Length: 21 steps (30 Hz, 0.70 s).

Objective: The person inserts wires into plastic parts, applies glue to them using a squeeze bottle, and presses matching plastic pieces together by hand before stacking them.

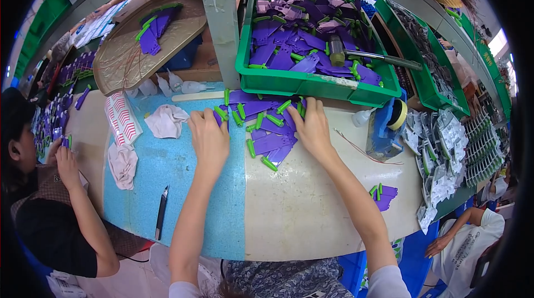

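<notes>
A loose pile of flat purple plastic parts with green tips lies on the table between my hands. At its left edge, my left hand is closed around a purple part with a green tip. My right hand has its fingers curled over purple and green parts at the pile's upper right; how many it grips is hidden. Right behind the pile stands a green crate, heaped with more such purple parts. A mallet with a metal handle rests across them.
A craft knife, crumpled cloths and small squeeze bottles lie to the left. A tape dispenser, a few purple parts and stacked silvery parts are on the right. A co-worker sits at left.
</notes>
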{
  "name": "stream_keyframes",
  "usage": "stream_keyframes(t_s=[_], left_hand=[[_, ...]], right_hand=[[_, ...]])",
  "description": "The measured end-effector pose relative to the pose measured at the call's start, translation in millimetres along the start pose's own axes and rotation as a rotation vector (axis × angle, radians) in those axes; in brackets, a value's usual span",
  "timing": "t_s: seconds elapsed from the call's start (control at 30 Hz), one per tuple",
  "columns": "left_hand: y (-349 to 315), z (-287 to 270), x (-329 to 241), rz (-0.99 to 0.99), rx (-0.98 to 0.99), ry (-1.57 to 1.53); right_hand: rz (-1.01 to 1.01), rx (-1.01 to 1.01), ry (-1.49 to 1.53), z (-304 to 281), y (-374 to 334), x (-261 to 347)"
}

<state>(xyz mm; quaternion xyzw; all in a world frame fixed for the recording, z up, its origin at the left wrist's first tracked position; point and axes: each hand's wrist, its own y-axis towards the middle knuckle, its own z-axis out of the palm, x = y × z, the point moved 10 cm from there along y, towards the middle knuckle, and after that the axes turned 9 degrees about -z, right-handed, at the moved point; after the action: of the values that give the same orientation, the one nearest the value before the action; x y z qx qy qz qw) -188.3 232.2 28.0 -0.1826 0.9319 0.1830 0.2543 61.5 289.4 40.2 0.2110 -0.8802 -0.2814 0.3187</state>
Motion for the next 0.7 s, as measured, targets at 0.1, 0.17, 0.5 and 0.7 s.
stream_keyframes(t_s=[0.1, 0.17, 0.5, 0.7], left_hand=[[6.2, -1.5, 4.9, 0.009, -0.128, 0.067], [-9.4, 7.2, 12.4, -0.122, 0.067, -0.076], [-95.4, -83.1, 2.4, -0.203, 0.123, -0.669], [-121.5, -63.3, -58.1, 0.112, 0.410, -0.835]], right_hand=[[0.173, 0.262, -0.183, 32.6, 5.2, -12.1], [0.098, 0.273, -0.113, 23.9, -2.4, 1.0], [0.048, 0.408, 0.356, -50.1, -68.1, 88.6], [-0.367, 0.335, 0.321, -97.9, -75.3, 135.1]])
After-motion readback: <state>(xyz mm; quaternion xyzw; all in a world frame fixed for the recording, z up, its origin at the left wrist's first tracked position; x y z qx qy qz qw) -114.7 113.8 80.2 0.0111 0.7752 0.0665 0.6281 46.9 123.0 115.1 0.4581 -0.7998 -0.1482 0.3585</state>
